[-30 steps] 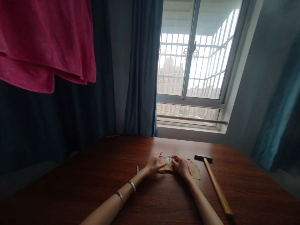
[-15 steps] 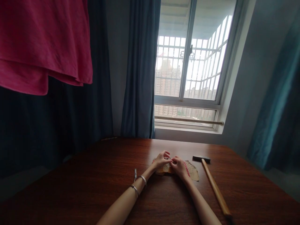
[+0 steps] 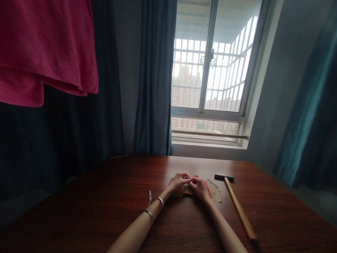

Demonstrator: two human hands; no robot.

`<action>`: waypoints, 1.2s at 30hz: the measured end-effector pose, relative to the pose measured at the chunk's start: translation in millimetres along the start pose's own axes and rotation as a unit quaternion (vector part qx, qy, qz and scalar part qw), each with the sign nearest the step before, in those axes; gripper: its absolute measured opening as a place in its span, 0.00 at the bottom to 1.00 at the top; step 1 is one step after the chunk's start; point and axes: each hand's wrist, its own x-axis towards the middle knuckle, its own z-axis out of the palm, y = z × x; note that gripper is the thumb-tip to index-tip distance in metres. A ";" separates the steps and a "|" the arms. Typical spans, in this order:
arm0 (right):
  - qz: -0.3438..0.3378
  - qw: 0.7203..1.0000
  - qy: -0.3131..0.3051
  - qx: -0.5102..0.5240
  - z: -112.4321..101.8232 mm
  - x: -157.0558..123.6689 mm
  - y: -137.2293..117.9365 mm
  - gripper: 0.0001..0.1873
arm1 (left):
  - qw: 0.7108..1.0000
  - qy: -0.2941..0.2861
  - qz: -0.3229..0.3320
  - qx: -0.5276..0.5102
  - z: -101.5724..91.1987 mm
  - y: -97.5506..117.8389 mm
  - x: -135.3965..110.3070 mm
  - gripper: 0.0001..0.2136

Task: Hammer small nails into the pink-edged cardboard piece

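My left hand (image 3: 180, 181) and my right hand (image 3: 199, 186) meet fingertip to fingertip over a flat tan piece (image 3: 216, 194). Dark marks run along its far edge, a pink-red strip crosses it, and dotted patterning shows between the hands. Both hands are closed in a pinch. What lies between the fingertips is too small to make out; a few pale dots show by the left fingers. The hands hide the middle of the piece.
A hammer (image 3: 240, 211) with a wooden handle lies right of my right arm. Small metal tools (image 3: 150, 197) lie left of my left forearm. The brown wooden table (image 3: 105, 203) reaches to the window wall. A pink cloth (image 3: 52, 49) hangs at upper left.
The raised fingers of my left hand have come down and curled in toward the right hand. The whole view has shifted slightly; the hammer and metal tools lie as before.
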 end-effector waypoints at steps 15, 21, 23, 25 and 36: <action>0.005 0.963 0.017 -0.270 -85.7 -20.4 -1.0 0.17 | 0.999 0.014 0.004 0.039 0.0 3.7 -4.1 0.12; 0.235 0.879 0.003 -0.414 -140.9 -43.3 35.3 0.24 | 0.999 0.016 -0.026 0.027 -0.2 8.3 -5.0 0.12; 0.294 0.866 -0.032 -0.403 -149.4 -49.5 44.9 0.26 | 0.999 0.013 -0.035 0.025 -0.5 10.2 -5.3 0.12; 0.324 0.862 -0.078 -0.382 -152.2 -54.1 50.9 0.24 | 0.999 0.009 -0.039 0.021 -0.9 11.7 -5.6 0.12; 0.312 0.912 -0.073 -0.257 -143.2 -52.7 43.8 0.12 | 0.999 0.007 -0.042 0.020 -0.5 7.3 -4.0 0.14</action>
